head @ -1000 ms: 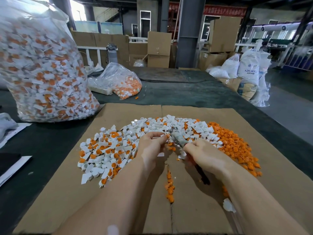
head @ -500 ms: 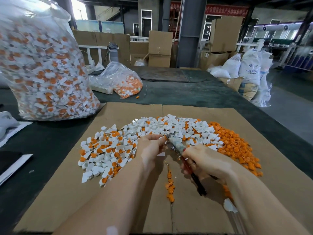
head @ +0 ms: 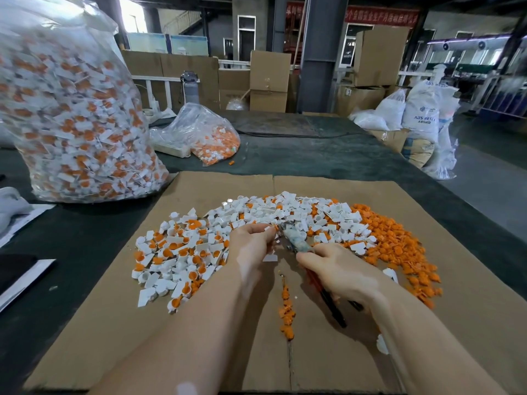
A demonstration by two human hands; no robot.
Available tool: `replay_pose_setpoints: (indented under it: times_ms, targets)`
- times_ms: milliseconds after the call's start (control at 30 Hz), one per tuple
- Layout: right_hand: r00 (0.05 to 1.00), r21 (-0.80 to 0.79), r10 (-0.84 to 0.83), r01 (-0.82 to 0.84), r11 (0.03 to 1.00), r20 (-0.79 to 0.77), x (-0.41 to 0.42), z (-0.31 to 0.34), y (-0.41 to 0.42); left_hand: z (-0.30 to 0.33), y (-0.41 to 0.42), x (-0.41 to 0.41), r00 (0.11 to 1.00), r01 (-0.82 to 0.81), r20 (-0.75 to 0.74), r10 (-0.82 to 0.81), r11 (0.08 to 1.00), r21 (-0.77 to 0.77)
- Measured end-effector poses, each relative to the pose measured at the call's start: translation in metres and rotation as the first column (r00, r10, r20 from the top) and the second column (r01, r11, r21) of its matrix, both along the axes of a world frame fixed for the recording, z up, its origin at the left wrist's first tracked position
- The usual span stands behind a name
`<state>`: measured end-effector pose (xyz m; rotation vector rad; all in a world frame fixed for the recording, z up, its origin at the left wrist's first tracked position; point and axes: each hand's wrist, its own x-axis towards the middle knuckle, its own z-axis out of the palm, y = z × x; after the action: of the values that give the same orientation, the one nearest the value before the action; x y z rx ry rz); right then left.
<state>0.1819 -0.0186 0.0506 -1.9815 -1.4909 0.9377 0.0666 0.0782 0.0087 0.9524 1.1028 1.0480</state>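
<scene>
the left hand (head: 251,243) pinches a small white piece (head: 268,228), mostly hidden; the right hand (head: 339,272) grips pliers (head: 296,242), whose tip seems to touch it.

Dim hall, window glare top-left, wide-angle edge warp, bg soft

The right hand (head: 342,273) hides most of the pliers (head: 296,242) handles; the left hand (head: 251,243) largely covers its pinched white piece (head: 268,228).

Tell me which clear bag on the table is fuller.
The big bag at far left: it stands tall, packed full. The small bag behind the cardboard lies slumped, with little in it.
</scene>
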Motion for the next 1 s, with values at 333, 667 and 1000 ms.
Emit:
replay_pose_setpoints:
  times_ms: [333, 667, 1000]
  targets:
    - [0.993, 0.034, 0.04, -0.044, 0.998, 0.109, 0.0, 0.0, 0.0, 0.002, -0.003, -0.001, 0.998, 0.031, -0.062, -0.032, 0.999, -0.017]
    - [0.993, 0.114, -0.002, -0.012, 0.993, 0.122, -0.005, -0.011, 0.001, 0.001, -0.007, 0.002, 0.998, 0.0, -0.064, 0.0, 1.0, -0.003]
    - [0.766, 0.274, -0.312, 0.184, 0.944, 0.562, 0.015, -0.042, 0.012, -0.017, -0.015, -0.012, 0.891, 0.137, -0.453, 0.022, 0.939, 0.317]
